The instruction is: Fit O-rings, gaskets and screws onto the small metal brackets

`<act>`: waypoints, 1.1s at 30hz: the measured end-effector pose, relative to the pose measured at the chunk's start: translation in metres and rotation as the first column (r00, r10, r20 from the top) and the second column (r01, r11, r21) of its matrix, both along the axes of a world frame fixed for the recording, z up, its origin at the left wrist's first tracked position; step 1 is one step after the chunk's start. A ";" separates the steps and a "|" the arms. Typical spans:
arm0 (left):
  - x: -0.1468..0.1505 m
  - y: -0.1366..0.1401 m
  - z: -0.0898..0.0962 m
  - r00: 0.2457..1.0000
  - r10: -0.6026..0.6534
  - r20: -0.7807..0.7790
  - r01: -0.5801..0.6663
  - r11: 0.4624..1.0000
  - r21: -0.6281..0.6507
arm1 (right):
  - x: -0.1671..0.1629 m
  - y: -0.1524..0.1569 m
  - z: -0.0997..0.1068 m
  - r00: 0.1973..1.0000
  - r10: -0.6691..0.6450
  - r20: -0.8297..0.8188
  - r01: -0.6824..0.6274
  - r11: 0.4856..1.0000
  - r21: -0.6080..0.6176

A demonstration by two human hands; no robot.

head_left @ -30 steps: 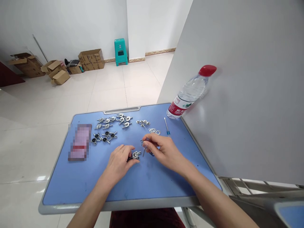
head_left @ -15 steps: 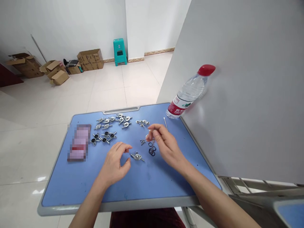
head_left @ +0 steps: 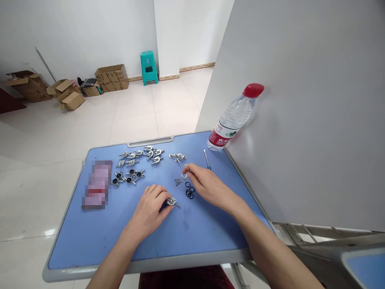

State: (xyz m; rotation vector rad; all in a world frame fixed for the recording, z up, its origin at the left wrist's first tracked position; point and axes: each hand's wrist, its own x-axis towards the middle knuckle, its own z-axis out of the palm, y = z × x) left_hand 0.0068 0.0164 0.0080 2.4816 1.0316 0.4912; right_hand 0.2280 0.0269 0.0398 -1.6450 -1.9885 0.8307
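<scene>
The left hand (head_left: 150, 206) rests near the middle of the desk (head_left: 105, 245), its thumb and fingers closed around the sides of a metal fitting (head_left: 171, 201). The fitting lies well in from all four edges, one thin stem pointing toward the near right corner. The right hand (head_left: 207, 184) reaches in from the right edge, its thumb and fingertips drawn close together at a flat metal plate (head_left: 184, 176); the fingers cover part of it, and I cannot tell whether they grip it or only touch it

Between the two hands lie several black rings (head_left: 189, 194), some overlapping, and a small heap of screws (head_left: 177, 181) sits just beyond the fitting. Farther toward the far edge are small round-headed metal pieces (head_left: 179, 157). A screwdriver (head_left: 205, 155) lies toward the far right corner, its blue handle partly behind the right hand, and a red-capped bottle (head_left: 230, 124) stands at that corner. Along the left part of the far edge is a group of silver fittings (head_left: 131, 155), with black-centred fittings (head_left: 132, 171) on the near side of them. A pixelated purple object (head_left: 98, 184) lies by the left edge
</scene>
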 end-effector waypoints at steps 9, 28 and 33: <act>-0.001 0.000 0.000 1.000 -0.005 0.007 0.005 0.999 0.038 | -0.001 -0.002 0.001 0.974 0.179 0.137 -0.177 0.984 -0.028; 0.001 -0.003 -0.001 0.999 0.006 -0.052 0.002 0.987 0.160 | -0.027 -0.015 -0.003 0.857 0.401 0.324 -0.366 0.916 -0.163; 0.001 -0.003 -0.001 0.999 0.023 -0.048 -0.017 0.991 0.130 | -0.030 -0.015 -0.005 0.847 0.405 0.344 -0.375 0.914 -0.154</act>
